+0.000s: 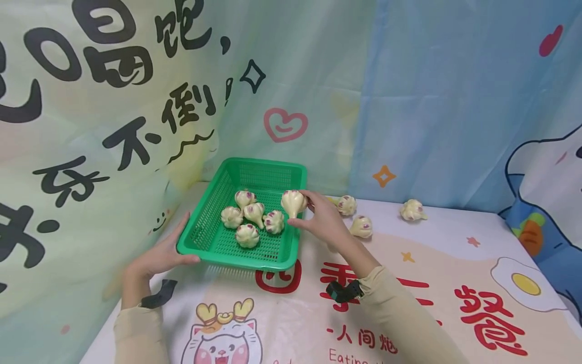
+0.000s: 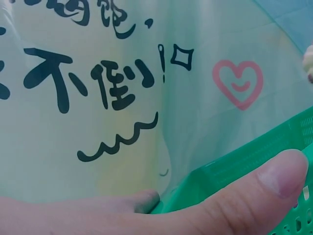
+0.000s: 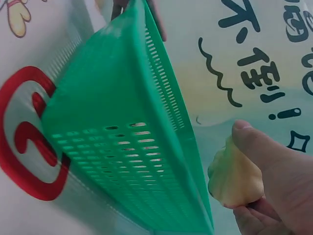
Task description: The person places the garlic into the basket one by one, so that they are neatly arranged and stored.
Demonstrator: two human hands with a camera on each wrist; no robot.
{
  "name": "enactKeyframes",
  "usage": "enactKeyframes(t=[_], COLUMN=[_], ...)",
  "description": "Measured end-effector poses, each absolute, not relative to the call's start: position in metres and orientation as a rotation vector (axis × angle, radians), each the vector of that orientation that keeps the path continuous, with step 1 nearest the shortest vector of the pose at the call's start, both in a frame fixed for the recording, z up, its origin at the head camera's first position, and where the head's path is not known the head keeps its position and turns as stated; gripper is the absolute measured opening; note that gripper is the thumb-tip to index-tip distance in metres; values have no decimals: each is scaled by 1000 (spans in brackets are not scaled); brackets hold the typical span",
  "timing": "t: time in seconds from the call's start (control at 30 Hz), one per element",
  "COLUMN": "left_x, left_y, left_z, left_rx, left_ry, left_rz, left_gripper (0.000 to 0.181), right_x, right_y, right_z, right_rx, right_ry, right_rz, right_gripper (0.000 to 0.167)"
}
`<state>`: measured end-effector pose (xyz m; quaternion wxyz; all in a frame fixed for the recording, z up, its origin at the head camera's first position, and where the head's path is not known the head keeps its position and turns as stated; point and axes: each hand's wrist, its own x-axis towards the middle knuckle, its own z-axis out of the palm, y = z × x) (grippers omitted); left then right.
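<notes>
A green basket holds several garlic bulbs in its middle. My left hand grips the basket's left front corner, thumb along the near rim; in the left wrist view the thumb lies over the green rim. My right hand pinches one garlic bulb between thumb and fingers at the basket's right rim. The right wrist view shows this bulb in the right hand, beside the basket's wall and apart from it.
To the right of the basket, two garlic bulbs lie near my right hand, and another bulb lies farther right by the back edge. A printed cloth covers the table. Printed curtains hang behind and at the left.
</notes>
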<state>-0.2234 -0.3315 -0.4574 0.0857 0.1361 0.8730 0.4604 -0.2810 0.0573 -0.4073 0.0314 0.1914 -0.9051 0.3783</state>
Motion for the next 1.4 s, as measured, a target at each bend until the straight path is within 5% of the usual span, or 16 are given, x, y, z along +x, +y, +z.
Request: enactKeyframes(t=[0.63,1.4], left_x=[-220,-223], left_y=[-333,-332], left_z=[-452,-454], left_rx=[391,409], left_ry=[2583,2585], left_rz=[1385,1396], left_gripper=[121,121], right_x=[-330,-360], right_y=[26,-4], right_z=[-389,-418], right_rx=[609,415], right_ry=[-2824,-2795], right_rz=[1342,1443], right_gripper=[80,79])
